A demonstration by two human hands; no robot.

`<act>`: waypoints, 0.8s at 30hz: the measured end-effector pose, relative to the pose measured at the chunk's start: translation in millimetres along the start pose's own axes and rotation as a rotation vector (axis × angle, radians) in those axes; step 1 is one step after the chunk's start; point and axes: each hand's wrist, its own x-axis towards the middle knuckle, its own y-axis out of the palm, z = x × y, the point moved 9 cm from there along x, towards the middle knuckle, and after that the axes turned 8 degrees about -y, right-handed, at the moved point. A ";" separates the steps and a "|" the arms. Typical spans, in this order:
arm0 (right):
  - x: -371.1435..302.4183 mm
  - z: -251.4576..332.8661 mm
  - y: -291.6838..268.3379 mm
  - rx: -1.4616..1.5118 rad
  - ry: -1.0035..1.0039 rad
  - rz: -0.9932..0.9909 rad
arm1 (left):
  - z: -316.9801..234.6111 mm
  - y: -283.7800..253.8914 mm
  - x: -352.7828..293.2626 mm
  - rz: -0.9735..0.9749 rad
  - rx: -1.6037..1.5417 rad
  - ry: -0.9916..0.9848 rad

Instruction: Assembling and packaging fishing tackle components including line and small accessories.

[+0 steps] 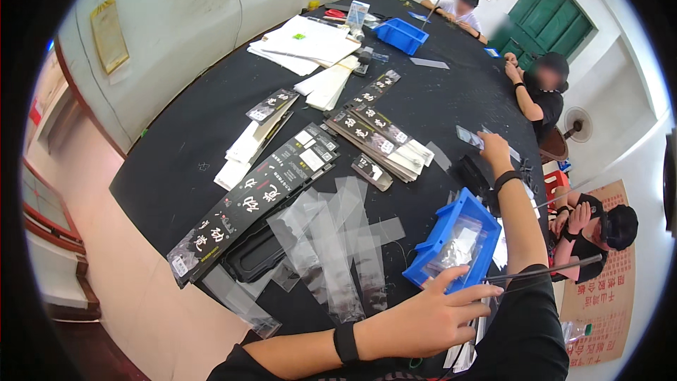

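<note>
My left hand (430, 316) is at the lower middle with its fingers spread, beside the near end of a blue plastic bin (417, 268). Small clear plastic packets (462, 243) lie inside that bin. Thin dark rods (550, 268) stick out to the right, close to my left fingertips. Stretched away past the bin, my right hand (496, 152) has its fingers bent together at the edge of a flat grey rectangular piece (468, 136). Its fingertips are partly hidden, and what they pinch is not clear. Black bands circle both wrists.
Left of the bin lie clear plastic sleeves (331, 250) and long black printed cards (254, 201). Stacks of shorter cards (381, 137), white papers (303, 42) and another blue bin (400, 34) are farther off. Several people sit along the table's far and right sides.
</note>
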 end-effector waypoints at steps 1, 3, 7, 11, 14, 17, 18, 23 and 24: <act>1.2 -9.6 8.5 -0.014 0.029 0.043 | -0.2 1.3 -0.1 -0.005 -0.018 0.009; 9.4 -21.6 23.4 -0.027 -0.001 0.129 | 1.7 4.4 -0.4 -0.005 -0.029 -0.001; 9.4 -15.1 27.9 0.056 -0.115 0.038 | 2.8 5.2 -0.5 0.011 -0.016 -0.004; 3.7 -13.7 13.6 0.156 0.007 0.002 | 3.2 8.8 -0.4 0.043 -0.029 -0.013; -1.9 -32.4 14.1 0.308 0.125 -0.017 | 1.4 9.4 0.2 0.038 -0.032 -0.009; -5.8 -37.5 18.5 0.405 0.152 0.021 | 3.9 12.7 -0.3 0.052 -0.029 -0.006; -6.6 -37.6 21.4 0.426 0.151 0.052 | 3.8 12.3 -0.1 0.052 -0.028 -0.002; -7.0 -45.9 -8.6 0.445 0.181 -0.156 | 4.9 10.3 1.0 0.064 -0.046 -0.016; -10.6 -48.4 -23.7 0.479 0.178 -0.272 | 4.2 9.9 1.2 0.063 -0.046 -0.009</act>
